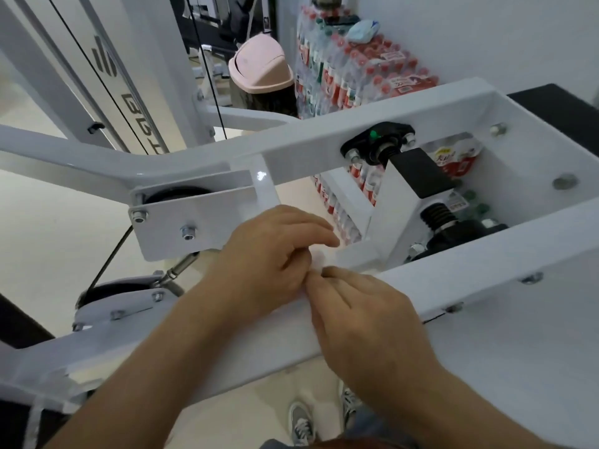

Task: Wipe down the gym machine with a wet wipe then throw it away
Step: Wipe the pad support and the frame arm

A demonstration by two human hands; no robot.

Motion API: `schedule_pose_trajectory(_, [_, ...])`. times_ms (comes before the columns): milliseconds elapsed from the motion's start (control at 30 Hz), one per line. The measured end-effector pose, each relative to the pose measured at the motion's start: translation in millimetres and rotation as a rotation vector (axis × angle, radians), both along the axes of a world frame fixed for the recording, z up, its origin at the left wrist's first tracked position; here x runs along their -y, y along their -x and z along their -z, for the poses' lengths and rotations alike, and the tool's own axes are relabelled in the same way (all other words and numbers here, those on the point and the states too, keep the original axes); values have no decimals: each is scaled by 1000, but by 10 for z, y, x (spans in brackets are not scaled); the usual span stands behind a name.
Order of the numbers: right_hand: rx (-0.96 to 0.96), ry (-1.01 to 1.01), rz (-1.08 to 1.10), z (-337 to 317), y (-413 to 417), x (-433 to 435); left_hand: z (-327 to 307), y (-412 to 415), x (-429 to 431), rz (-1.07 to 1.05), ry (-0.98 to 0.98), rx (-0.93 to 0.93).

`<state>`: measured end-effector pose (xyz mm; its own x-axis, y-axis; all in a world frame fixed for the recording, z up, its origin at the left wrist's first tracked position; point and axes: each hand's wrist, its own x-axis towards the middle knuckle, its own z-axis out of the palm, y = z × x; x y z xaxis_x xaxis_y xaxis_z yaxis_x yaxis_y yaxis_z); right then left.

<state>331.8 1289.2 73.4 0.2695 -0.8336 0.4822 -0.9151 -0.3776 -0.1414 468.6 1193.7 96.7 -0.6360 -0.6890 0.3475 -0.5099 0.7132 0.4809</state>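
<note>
Where the two hands meet over the near white beam (324, 338) of the machine, a small pale wipe (319, 259) shows between the fingertips, mostly hidden and hard to tell from the white paint. The left hand (272, 254) curls over it from the left, fingers bent and pinching its edge; the right hand (363, 306) comes in from the near right and nips the same scrap with thumb and forefinger. Both hands hold the wipe, neither is slack.

Such a wipe is likely light, limp and damp: it will fold, bunch and cling to itself, and could tear if tugged at one corner. Spreading it flat under the palm and fingers seems the better hold for rubbing along the beam, with a pinch at the edge only for unfolding.

Just beyond the hands, on the left, a bracket (194, 218) with bolts carries a black pulley (175, 193), where a soft wipe could snag. Farther right a black pivot (377, 144) sits on the far beam. Far back stands a pink-lidded bin (261, 71), beside stacked packs of bottles (350, 72), a fit place for the used wipe.
</note>
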Motion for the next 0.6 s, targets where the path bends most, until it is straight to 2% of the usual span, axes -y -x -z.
schedule_pose_trajectory(67, [-3,57,-80,2,140,-76,-49,42,-56,136,-93,52])
schedule_pose_trajectory(167, [64,15,-213,-79,364,-76,-99,32,-86,178,-220,42])
schedule_pose_trajectory(233, [274,-99,-188,-187,473,-15,-116,11,-90,136,-337,10])
schedule_pose_trajectory(334, [823,-355,-39,-378,578,165,-168,23,-95,46,-485,-57])
schedule_pose_trajectory(367, [952,-417,0,-427,623,231,-203,42,-91,5,-506,-98])
schedule_pose_trajectory(467, [1075,-491,39,-558,769,346,-332,88,-107,-112,-623,-286])
schedule_pose_trajectory(600, [1224,-549,-47,-642,926,386,-447,236,-338,-263,-631,-405])
